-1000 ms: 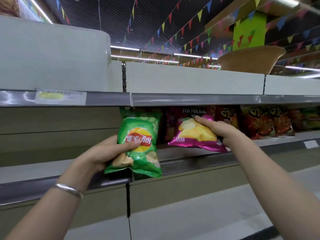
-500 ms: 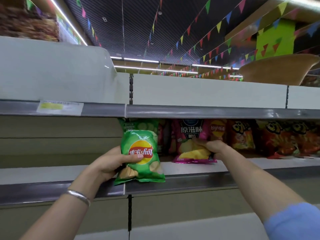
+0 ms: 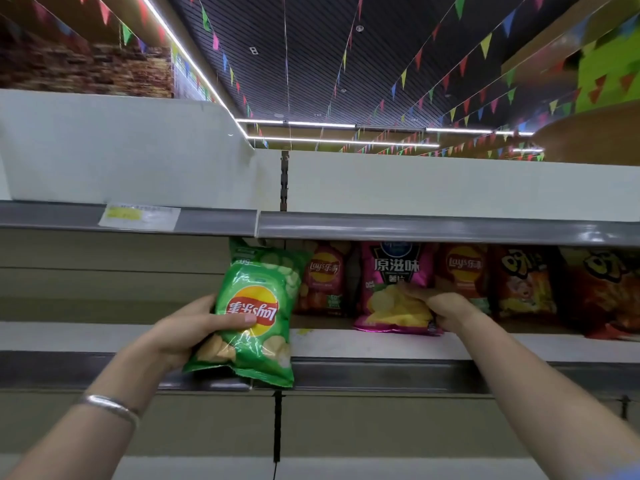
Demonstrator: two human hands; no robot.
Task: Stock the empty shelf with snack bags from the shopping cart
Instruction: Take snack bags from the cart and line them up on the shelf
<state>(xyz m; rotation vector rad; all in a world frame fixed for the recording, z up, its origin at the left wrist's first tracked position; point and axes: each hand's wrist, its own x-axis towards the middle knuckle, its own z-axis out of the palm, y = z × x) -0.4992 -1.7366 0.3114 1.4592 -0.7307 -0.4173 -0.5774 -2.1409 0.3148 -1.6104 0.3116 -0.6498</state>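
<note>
Bunting overhead, a grey-edged shelf (image 3: 346, 344) dead ahead, and the left hand (image 3: 194, 332) grips a green Lay's bag (image 3: 254, 311) out over the shelf's front lip, logo upside down, while the right hand (image 3: 446, 310) pinches the pink bag (image 3: 394, 296) already standing on the board, just left of the orange snack bags (image 3: 523, 282). Danger, I'd say: that green one goes in inverted, or a push from the right hand topples the upright row behind its fingers. Readable print: "Lay's" on the red bags (image 3: 323, 278), "原滋味" on the pink.
</note>
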